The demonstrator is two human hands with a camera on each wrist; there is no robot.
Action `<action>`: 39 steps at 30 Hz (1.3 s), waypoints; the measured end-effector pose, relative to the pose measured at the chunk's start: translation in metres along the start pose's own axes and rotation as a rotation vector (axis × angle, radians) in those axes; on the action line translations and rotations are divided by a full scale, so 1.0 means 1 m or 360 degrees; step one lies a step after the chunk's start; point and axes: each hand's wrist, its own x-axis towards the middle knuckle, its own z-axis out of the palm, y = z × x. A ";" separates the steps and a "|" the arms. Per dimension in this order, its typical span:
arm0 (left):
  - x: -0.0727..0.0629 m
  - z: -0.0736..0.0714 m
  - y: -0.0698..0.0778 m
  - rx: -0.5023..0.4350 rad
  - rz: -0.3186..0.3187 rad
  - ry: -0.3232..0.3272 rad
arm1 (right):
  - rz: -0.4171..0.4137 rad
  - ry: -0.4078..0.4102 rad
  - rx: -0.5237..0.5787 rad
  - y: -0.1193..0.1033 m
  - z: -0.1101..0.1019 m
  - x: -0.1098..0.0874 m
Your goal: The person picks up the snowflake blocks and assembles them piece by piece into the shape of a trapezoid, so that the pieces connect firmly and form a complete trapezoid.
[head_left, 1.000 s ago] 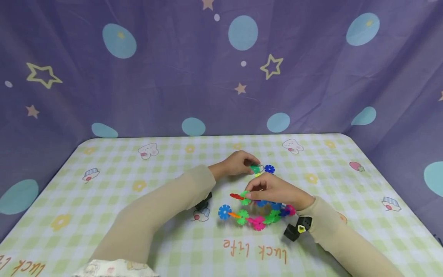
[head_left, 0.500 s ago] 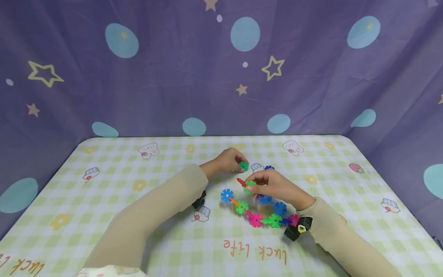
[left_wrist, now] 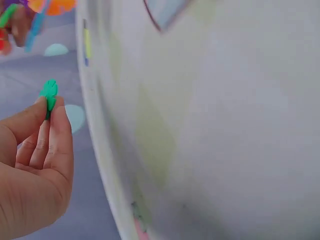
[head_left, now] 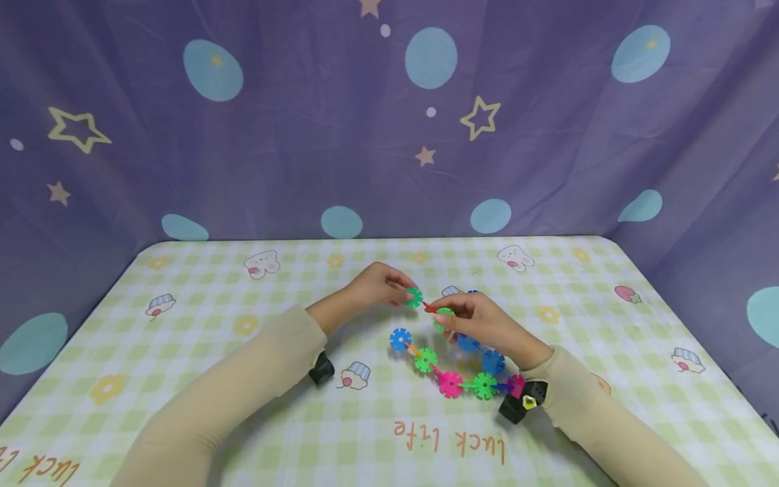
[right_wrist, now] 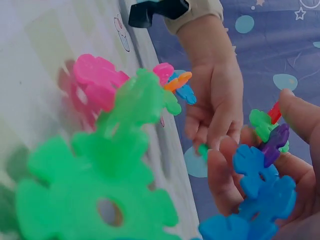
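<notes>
My left hand point(head_left: 374, 287) pinches a loose teal-green snowflake disc point(left_wrist: 50, 94) between thumb and fingers, raised over the table. Beside it, my right hand point(head_left: 487, 328) grips a green disc point(head_left: 444, 320) in a linked chain of coloured snowflake discs. A red disc point(head_left: 430, 308) sticks out from that green one toward my left hand, close to the teal-green disc; whether they touch I cannot tell. The chain bends round through blue point(right_wrist: 256, 169), green and pink discs point(head_left: 451, 384) to a blue disc point(head_left: 400, 339) at its other end. My right palm hides part of it.
A dark blue disc point(head_left: 472, 293) lies behind my right hand, mostly covered. The checked tablecloth point(head_left: 292, 419) carries printed cakes and flowers. A purple curtain point(head_left: 389, 169) hangs past the table's far edge.
My left hand has drawn the teal-green disc leftward, away from the dark blue disc. My right hand has raised its end of the chain, and the red disc now points toward the left hand.
</notes>
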 end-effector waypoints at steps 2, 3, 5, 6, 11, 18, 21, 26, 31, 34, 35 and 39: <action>-0.008 -0.003 0.002 -0.0056 0.0020 0.0016 | 0.0013 0.0010 0.0012 0.000 0.000 0.000; -0.012 -0.005 0.004 -0.0084 0.0034 0.0023 | 0.0023 0.0017 0.0015 0.000 0.000 0.000; -0.019 -0.007 0.007 -0.0131 0.0054 0.0038 | 0.0040 0.0041 0.0014 0.000 0.000 0.000; -0.022 -0.008 0.008 -0.0145 0.0065 0.0042 | 0.0048 0.0055 0.0016 0.000 0.000 0.001; -0.032 -0.009 0.015 -0.0206 0.0098 0.0049 | 0.0067 0.0132 0.0062 0.003 0.001 0.002; -0.040 0.001 0.026 -0.0249 0.0180 0.0074 | 0.0035 0.0150 0.0165 0.005 0.002 0.002; -0.041 0.003 0.029 -0.0273 0.0211 0.0098 | 0.0020 0.0142 0.0175 0.004 0.002 0.002; -0.041 0.003 0.035 -0.0277 0.0244 0.0157 | 0.0024 0.0155 0.0163 0.001 0.000 0.003; -0.041 0.006 0.036 -0.0249 0.0245 0.0148 | 0.0052 0.0141 0.0151 -0.001 0.001 0.003; -0.042 0.008 0.037 -0.0228 0.0233 0.0154 | 0.0059 0.0142 0.0154 -0.001 0.001 0.002; -0.042 0.009 0.037 -0.0221 0.0232 0.0160 | 0.0062 0.0148 0.0158 0.000 0.001 0.002; -0.040 0.010 0.038 -0.0199 0.0220 0.0177 | 0.0054 0.0170 0.0171 0.000 0.001 0.002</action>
